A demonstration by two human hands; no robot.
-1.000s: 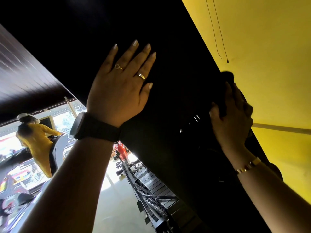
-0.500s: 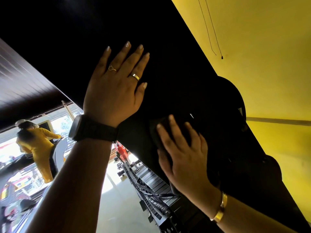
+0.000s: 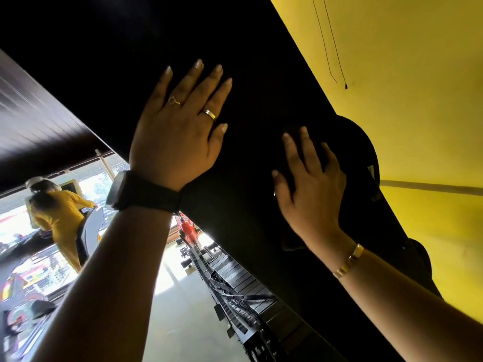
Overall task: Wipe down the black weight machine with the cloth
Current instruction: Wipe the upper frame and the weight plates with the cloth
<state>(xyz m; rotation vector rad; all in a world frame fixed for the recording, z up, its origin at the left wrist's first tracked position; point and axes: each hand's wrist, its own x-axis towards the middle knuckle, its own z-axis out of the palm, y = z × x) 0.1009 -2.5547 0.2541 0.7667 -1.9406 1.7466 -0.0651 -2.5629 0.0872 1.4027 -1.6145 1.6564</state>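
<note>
The black weight machine [image 3: 261,61] fills the middle of the view as a broad, dark, slanted panel. My left hand [image 3: 180,137] lies flat on it with its fingers straight and spread; it wears two rings and a black watch. To its right, my right hand [image 3: 311,189] presses a dark cloth [image 3: 294,131] against the panel with straight, spread fingers. The cloth is almost the same black as the machine, so only its edges show above the fingertips and below the wrist.
A yellow wall [image 3: 405,100] with a thin hanging cord [image 3: 329,48] borders the machine on the right. A black weight stack with cables [image 3: 235,278] runs below my hands. A person in yellow [image 3: 60,218] stands at the far left by bright windows.
My right hand, with the cloth, swept from the machine's right edge down towards the left, then slid back up and right. It now lies flat rather than gripping. My left hand stayed in place.
</note>
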